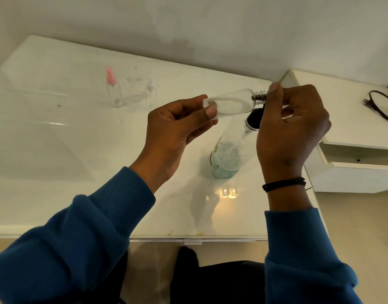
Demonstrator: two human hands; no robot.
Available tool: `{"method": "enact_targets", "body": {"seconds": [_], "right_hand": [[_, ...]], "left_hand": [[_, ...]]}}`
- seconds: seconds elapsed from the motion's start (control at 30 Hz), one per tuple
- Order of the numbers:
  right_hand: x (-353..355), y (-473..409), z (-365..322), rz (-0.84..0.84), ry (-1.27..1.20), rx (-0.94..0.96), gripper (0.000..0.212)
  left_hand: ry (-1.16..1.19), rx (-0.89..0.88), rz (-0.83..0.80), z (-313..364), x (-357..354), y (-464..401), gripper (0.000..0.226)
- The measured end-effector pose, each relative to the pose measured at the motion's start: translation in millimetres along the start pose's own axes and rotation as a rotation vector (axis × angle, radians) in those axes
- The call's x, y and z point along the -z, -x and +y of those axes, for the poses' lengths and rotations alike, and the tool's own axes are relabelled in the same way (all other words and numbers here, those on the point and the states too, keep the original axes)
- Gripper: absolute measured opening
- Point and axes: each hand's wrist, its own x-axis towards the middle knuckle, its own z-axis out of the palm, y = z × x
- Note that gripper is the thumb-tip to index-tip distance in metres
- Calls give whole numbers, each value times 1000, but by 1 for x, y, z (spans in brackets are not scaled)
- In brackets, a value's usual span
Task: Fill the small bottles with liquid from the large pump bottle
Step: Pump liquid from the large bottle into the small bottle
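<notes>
Holding a small bottle (230, 103) sideways, left hand (177, 128) gripping its base, right hand (291, 126) pinching at its threaded neck — a slip could knock the pump bottle (230, 150) below.

White table (57, 132), large pump bottle (229, 152) upright, small bottles (116, 93) behind

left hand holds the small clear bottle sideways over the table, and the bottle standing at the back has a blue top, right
Not quite: in the head view the standing bottle at the back has a pink top, not blue. The left hand does hold the small clear bottle sideways over the table.
</notes>
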Motion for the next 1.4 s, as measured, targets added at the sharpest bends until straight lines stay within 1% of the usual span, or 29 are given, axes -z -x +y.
{"method": "enact_targets", "body": {"seconds": [0.2, 0.43, 0.63, 0.77, 0.97, 1.17, 1.4], "right_hand": [[-3, 9, 6, 4, -52, -20, 25], [0, 0, 1, 9, 9, 4, 27], [-3, 10, 5, 18, -26, 8, 25], [-2, 2, 4, 48, 9, 37, 26], [-6, 12, 5, 60, -16, 28, 26], [-3, 2, 0, 47, 32, 20, 26], [-6, 9, 5, 41, 5, 1, 27]], "left_hand": [[-10, -14, 9, 2, 2, -1, 29], [-19, -14, -1, -1, 0, -1, 26], [-15, -9, 8, 0, 1, 0, 26], [-10, -8, -11, -1, 0, 1, 25], [-21, -12, 8, 1, 1, 0, 26], [-21, -8, -9, 1, -1, 1, 25], [-19, -3, 13, 2, 0, 1, 28]]}}
